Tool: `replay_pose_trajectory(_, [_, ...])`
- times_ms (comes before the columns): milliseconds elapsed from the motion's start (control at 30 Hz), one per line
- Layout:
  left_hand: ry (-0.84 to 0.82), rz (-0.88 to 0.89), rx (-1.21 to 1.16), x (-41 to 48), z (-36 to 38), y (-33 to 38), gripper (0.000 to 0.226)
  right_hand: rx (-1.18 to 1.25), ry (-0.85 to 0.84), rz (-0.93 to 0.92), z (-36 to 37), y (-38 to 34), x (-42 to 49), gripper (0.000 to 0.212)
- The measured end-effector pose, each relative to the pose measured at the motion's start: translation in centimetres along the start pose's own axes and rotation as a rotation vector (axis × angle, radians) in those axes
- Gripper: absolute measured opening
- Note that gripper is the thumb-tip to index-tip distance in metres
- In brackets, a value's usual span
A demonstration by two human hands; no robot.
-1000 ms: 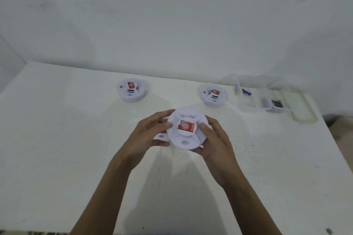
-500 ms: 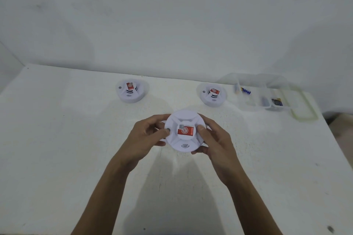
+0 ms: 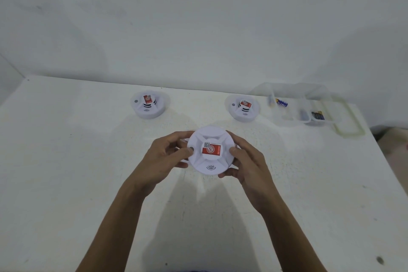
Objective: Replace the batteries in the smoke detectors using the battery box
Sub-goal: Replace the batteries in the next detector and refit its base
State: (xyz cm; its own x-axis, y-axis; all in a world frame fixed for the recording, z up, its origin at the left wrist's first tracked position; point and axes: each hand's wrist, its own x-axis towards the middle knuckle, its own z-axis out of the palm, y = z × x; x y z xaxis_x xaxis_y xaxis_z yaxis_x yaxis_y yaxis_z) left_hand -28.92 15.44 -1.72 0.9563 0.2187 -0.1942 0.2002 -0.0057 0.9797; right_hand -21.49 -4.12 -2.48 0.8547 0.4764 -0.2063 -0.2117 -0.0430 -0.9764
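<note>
Smoke detector (image 3: 210, 150) held by both hands: left hand (image 3: 162, 159), right hand (image 3: 247, 165), fingers curled round rim.

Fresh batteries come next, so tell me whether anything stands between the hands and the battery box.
Nothing visible does. The left hand and right hand grip the near detector; bare table runs from there to the battery box. The back right detector sits just left of that path.

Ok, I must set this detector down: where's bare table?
Bare table: left of the left hand, nearer than the left smoke detector; right of the right hand, nearer than the battery box. Crowded: right smoke detector beside that box.
</note>
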Motion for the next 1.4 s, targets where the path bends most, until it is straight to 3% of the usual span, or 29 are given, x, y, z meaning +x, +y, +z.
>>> replay_pose_trajectory(133, [-0.007, 0.005, 0.011, 0.04, 0.04, 0.11, 0.038, 0.016, 0.01, -0.001, -0.13, 0.17, 0.11, 0.036])
replay_pose_trajectory(267, [-0.008, 0.0, 0.008, 0.13, 0.1, 0.11, 0.038, 0.02, 0.008, 0.007, -0.21, 0.1, 0.08, 0.047])
replay_pose_trajectory(433, [-0.009, -0.003, 0.003, 0.05, 0.15, 0.07, 0.039, 0.01, 0.018, 0.0, -0.22, 0.02, 0.02, 0.032])
replay_pose_trajectory(1400, [-0.01, -0.02, -0.019, -0.47, 0.04, 0.16, 0.038, 0.039, 0.013, 0.006, -0.18, -0.22, -0.18, 0.031])
